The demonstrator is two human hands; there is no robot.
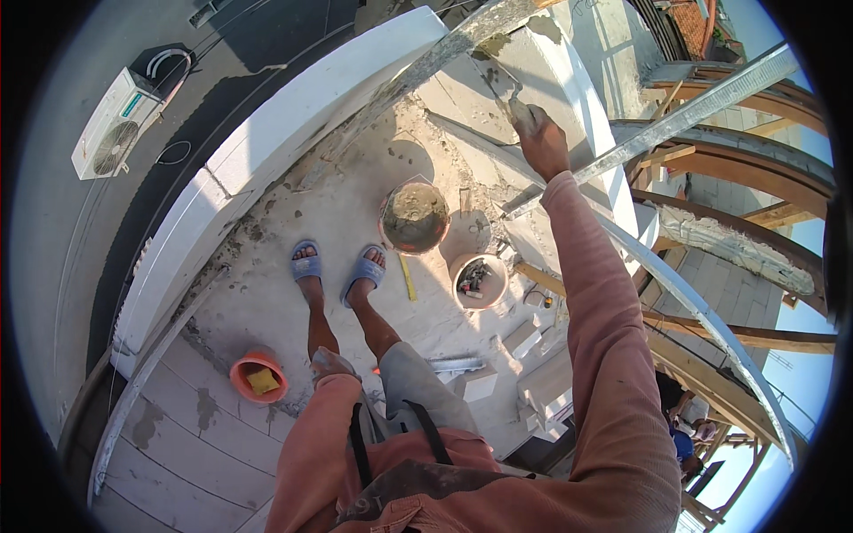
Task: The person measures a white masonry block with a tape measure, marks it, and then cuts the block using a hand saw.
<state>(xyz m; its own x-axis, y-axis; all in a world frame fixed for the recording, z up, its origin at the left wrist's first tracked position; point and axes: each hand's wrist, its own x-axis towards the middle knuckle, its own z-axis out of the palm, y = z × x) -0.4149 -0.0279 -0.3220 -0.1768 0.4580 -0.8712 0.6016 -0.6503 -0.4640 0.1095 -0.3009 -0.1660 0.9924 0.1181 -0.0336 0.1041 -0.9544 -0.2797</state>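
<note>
Bar [702,111] (grey, slanting) crosses beneath the right forearm [586,266], mortar bucket [404,248] nearby.

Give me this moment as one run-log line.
Right hand: gripping trowel-like tool at pale blocks | left hand: low, grip unclear | mortar bucket: on floor near right sandal

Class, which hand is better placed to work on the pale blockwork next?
Probably the right hand, over the blockwork with a trowel-like tool; the left hand is down by the legs.

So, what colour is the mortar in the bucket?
The mortar is greyish-brown, best seen in the head view.
</note>
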